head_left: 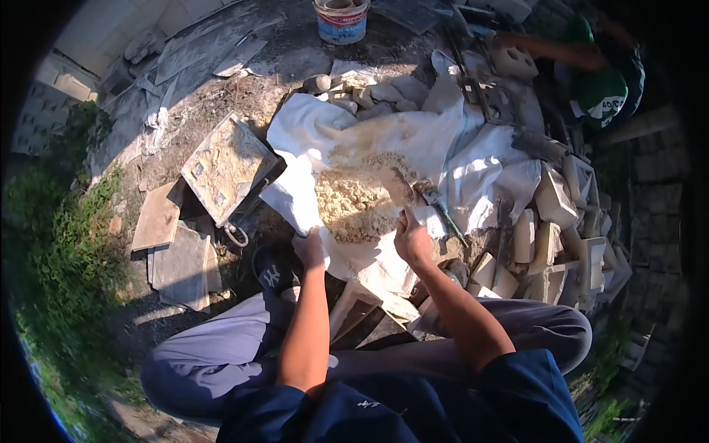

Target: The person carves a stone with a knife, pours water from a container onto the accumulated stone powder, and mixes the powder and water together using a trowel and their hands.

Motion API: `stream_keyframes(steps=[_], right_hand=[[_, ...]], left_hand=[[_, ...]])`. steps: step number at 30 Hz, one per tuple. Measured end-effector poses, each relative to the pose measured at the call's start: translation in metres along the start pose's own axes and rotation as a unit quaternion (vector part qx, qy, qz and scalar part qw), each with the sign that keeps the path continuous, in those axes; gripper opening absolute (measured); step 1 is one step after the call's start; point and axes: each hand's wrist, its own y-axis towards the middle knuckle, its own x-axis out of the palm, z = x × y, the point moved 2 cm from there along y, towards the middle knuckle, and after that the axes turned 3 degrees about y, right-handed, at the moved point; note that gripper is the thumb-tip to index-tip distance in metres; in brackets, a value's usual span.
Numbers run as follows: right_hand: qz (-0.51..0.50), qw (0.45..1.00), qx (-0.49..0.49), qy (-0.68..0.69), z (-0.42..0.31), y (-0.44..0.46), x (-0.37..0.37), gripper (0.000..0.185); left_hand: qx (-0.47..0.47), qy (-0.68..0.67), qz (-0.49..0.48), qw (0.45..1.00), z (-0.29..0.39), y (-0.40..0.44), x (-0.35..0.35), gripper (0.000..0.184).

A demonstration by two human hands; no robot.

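A white sheet (317, 122) bears pale crumbs (351, 203), the left hand (310, 248) clenching its edge, the right hand (413, 240) in closed grip on a blurred tool (403, 189), caked tray (227, 166) at the sheet's left, bucket (342, 29) beyond.

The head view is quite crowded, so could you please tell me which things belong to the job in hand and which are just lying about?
Likely the job: white sheet, gripped by the left hand; crumbly heap on it; right hand beside it; perhaps green rod.

Seemingly just lying about: bucket; rocks; slabs; blocks.
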Motion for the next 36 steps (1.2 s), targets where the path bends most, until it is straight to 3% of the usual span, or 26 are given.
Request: stream_keyframes(steps=[3,6,8,11,14,15,17,19,20,22,24,26,29,33,35,36], right_hand=[[-0.040,0.999,-0.023,0.007,0.028,-0.011,0.024,0.044],[-0.094,0.993,-0.036,0.056,0.003,-0.032,0.049,0.040],[-0.128,0.988,-0.067,0.060,-0.004,-0.031,0.056,0.038],[-0.054,0.989,-0.099,0.091,0.002,-0.018,0.041,0.038],[0.045,0.987,-0.103,0.110,0.019,0.003,0.035,0.039],[0.003,0.991,-0.093,0.094,0.024,0.000,0.038,0.037],[0.010,0.987,-0.116,0.109,0.023,-0.008,0.054,0.033],[-0.103,0.992,-0.068,0.031,0.012,-0.017,0.063,0.043],[-0.102,0.992,-0.067,0.032,0.009,-0.018,0.060,0.043],[-0.148,0.978,-0.117,0.084,0.002,-0.013,0.058,0.040],[-0.085,0.984,-0.128,0.093,0.007,-0.005,0.049,0.041],[-0.045,0.996,-0.066,0.040,0.000,0.005,0.028,0.038],[-0.040,0.996,-0.073,0.015,0.022,0.002,0.048,0.040],[-0.161,0.981,-0.098,0.042,-0.010,-0.009,0.046,0.036],[-0.173,0.974,-0.112,-0.090,-0.022,0.005,0.038,0.045],[-0.176,0.975,-0.075,-0.116,-0.034,0.012,0.027,0.045]], left_hand=[[0.005,0.045,-0.024,0.999,-0.010,0.008,0.006,0.037],[-0.031,0.038,-0.051,0.998,0.007,-0.003,0.011,0.035],[0.007,0.049,-0.038,0.998,-0.015,0.012,0.017,0.035],[-0.002,-0.040,0.004,0.999,-0.022,0.016,0.010,0.033],[-0.009,-0.090,-0.051,0.995,-0.025,0.016,0.002,0.030],[0.008,-0.061,-0.062,0.996,-0.028,0.016,0.003,0.028],[0.026,-0.031,-0.073,0.997,-0.031,0.021,0.004,0.027],[-0.004,-0.009,-0.134,0.991,-0.035,0.031,0.001,0.027],[-0.004,-0.008,-0.135,0.991,-0.039,0.031,0.001,0.027],[-0.037,-0.106,-0.085,0.990,-0.036,0.030,-0.001,0.030],[-0.008,-0.124,-0.080,0.989,-0.037,0.031,-0.003,0.027],[0.016,-0.145,-0.073,0.987,-0.040,0.030,-0.003,0.025],[0.070,-0.012,-0.027,0.997,-0.047,0.035,0.004,0.024],[-0.010,-0.072,-0.083,0.994,-0.037,0.030,0.005,0.025],[0.000,-0.092,-0.068,0.993,-0.035,0.028,0.005,0.025],[0.007,-0.112,-0.054,0.992,-0.033,0.026,0.004,0.026]])
